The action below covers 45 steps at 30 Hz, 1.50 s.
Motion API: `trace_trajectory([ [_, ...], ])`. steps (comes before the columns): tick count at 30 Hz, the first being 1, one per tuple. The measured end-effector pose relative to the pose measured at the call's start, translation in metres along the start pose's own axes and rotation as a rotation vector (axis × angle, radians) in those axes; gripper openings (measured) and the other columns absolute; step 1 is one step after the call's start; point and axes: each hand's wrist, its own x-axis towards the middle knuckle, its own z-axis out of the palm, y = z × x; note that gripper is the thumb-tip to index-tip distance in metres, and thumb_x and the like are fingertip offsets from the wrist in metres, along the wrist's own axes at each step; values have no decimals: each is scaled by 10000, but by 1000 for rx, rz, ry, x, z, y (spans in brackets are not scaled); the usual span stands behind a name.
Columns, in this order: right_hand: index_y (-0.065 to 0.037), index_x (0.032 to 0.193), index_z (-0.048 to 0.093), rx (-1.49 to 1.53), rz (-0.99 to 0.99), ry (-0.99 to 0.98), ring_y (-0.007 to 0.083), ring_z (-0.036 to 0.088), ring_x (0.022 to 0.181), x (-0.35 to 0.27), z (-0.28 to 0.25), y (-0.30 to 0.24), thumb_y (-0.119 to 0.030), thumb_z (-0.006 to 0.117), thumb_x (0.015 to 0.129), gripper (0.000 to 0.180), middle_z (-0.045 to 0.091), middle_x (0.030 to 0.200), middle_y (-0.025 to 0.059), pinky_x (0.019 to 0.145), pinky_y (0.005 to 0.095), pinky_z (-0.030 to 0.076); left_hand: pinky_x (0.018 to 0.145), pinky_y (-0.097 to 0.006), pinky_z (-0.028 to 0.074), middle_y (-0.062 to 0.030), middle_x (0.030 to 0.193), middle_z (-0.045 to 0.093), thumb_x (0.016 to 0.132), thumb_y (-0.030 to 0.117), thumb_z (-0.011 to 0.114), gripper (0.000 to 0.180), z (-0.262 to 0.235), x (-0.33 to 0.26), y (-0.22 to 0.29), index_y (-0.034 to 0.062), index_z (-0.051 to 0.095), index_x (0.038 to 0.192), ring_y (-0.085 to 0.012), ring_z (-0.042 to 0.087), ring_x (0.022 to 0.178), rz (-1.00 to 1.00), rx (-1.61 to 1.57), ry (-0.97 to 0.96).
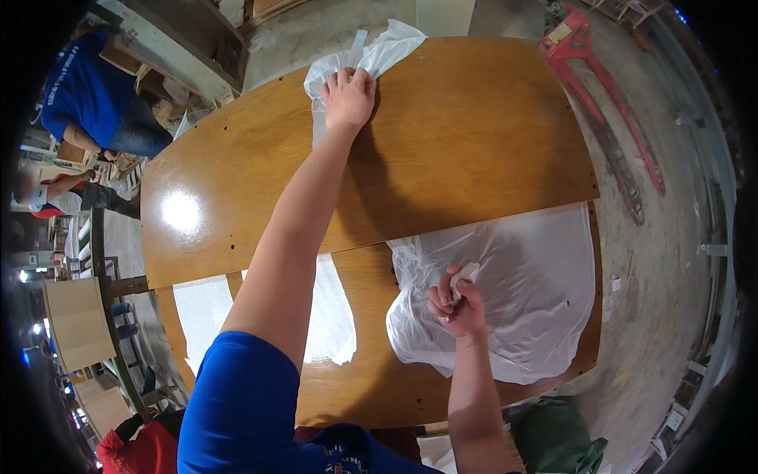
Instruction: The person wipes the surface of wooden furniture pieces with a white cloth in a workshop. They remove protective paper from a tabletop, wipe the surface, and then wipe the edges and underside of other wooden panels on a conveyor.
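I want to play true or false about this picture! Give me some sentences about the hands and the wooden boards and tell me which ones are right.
1. The left hand presses flat on a white sheet at the far end of the wooden panel. True.
2. The right hand is open and flat. False: it is closed around a bunch of white foam sheet.
3. A red pallet jack lies on the floor to the right. True.
4. The panel is painted blue. False: it is glossy brown wood.
5. The person's sleeve is blue. True.
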Motion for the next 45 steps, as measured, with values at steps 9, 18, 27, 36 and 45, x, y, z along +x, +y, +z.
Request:
trace_trajectory([
  [9,-128,1177,529,59,-21,43,127,373,544,0,-3,-4,-233,509,911,287,526,689,71,466,256,323,896,-453,384,-94,1054,588,859,339,550,302,14,5,-1,74,577,1001,-320,485,1058,5,-34,156],
  [18,-133,1191,523,-29,-57,72,126,386,550,-2,0,-3,-257,459,941,286,506,700,60,462,257,342,813,-442,444,-196,1026,608,852,304,594,367,-10,61,-27,-28,532,995,-372,584,901,-436,-895,239],
  [27,-132,1200,509,-56,-45,1,119,402,536,15,10,12,-271,454,942,298,521,712,63,433,249,326,966,-479,362,-250,1337,379,677,723,581,1036,-96,12,-126,-21,307,1344,-391,358,1244,-100,-50,-83],
  [36,-138,1223,491,-70,-69,51,118,409,546,0,1,1,-275,434,949,312,542,724,61,440,253,329,807,-387,501,-171,1046,639,896,174,402,278,-52,-15,-24,60,596,1059,-276,620,996,-95,90,-443],
  [45,-115,1202,507,-14,-62,90,130,388,537,-5,-4,-5,-257,421,954,298,557,714,83,461,276,325,975,-456,317,-102,1383,340,864,419,553,663,-148,87,-92,145,244,1383,-249,351,1241,-210,-1468,460],
])
